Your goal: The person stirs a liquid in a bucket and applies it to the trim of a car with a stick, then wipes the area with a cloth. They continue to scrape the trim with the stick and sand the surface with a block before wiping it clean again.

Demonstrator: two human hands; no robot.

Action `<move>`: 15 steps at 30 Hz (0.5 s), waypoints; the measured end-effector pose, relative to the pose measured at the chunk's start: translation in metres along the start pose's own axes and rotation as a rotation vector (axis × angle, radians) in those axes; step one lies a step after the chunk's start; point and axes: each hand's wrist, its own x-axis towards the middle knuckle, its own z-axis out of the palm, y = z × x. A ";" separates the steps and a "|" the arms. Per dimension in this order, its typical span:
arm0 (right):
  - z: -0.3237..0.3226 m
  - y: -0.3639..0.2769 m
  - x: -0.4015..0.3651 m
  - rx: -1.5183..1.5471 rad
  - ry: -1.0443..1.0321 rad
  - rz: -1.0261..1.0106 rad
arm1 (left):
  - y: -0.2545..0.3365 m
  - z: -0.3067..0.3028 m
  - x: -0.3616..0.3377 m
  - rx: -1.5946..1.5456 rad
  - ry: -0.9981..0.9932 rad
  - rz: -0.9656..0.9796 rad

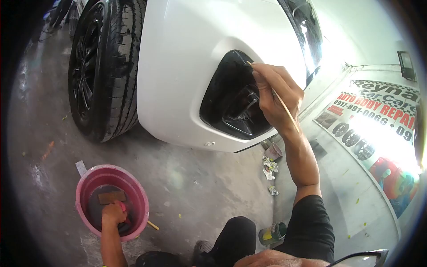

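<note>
My right hand is closed around a thin wooden stick, whose tip shows above the fingers at the upper edge of a black fog-light recess. The recess is set in the corner of a white car bumper. Low at the left, my left hand reaches into a pink basin of dark water. Its fingers are closed on a small pink object, mostly covered by the hand. Just beyond the knuckles lies a brown rectangular block.
A black wheel stands left of the bumper. Beside the basin a yellow stick lies on the concrete floor. Near my knee is a green can. Crumpled litter sits by the wall, under a printed banner.
</note>
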 end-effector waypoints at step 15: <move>0.023 0.022 0.018 0.016 0.016 -0.047 | 0.005 -0.009 -0.005 -0.039 -0.030 -0.030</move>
